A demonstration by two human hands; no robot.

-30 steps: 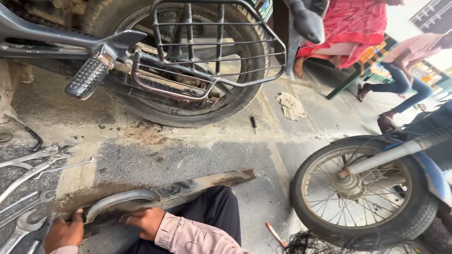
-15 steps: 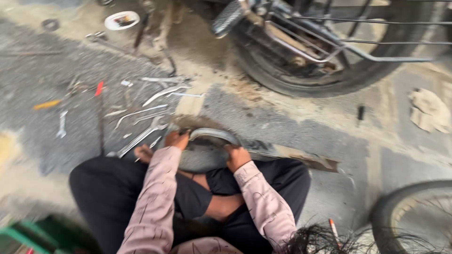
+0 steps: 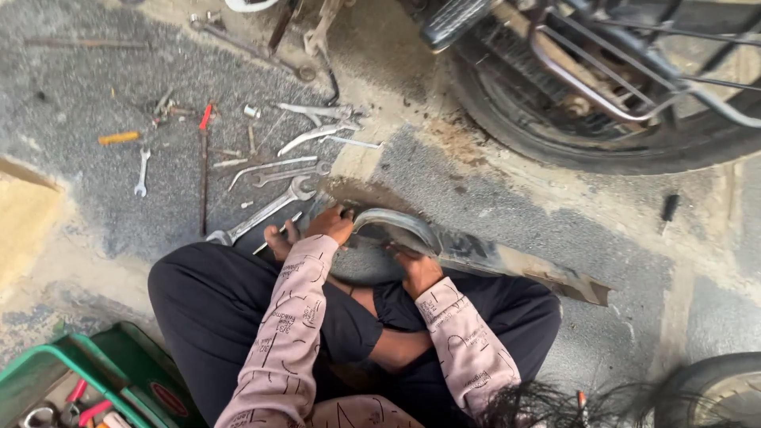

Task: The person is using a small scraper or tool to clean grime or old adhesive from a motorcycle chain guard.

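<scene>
The person sits cross-legged on the stained concrete floor (image 3: 507,214) with a long, dirty metal chain guard (image 3: 476,255) lying flat across the ground just past their knees. The left hand (image 3: 331,224) is closed over the guard's near end, fingers curled on its top edge where the metal bends into a rounded hump. The right hand (image 3: 415,269) presses on the guard just beyond that hump, fingers folded down against its near side, so the curved part sits between the two hands while the long straight tail runs well away from the right hand, ending in a ragged tip. Beside the guard's gripped end a large open-ended spanner (image 3: 265,212) lies on the floor, its head close to the left hand, and more spanners (image 3: 317,127) are scattered farther out from the guard, along with a red-handled screwdriver (image 3: 204,158) and a small orange tool (image 3: 119,138). On the far side of the guard stands a motorcycle's rear wheel (image 3: 602,135). A green toolbox (image 3: 87,380) sits behind the guard, by the person's left knee.
</scene>
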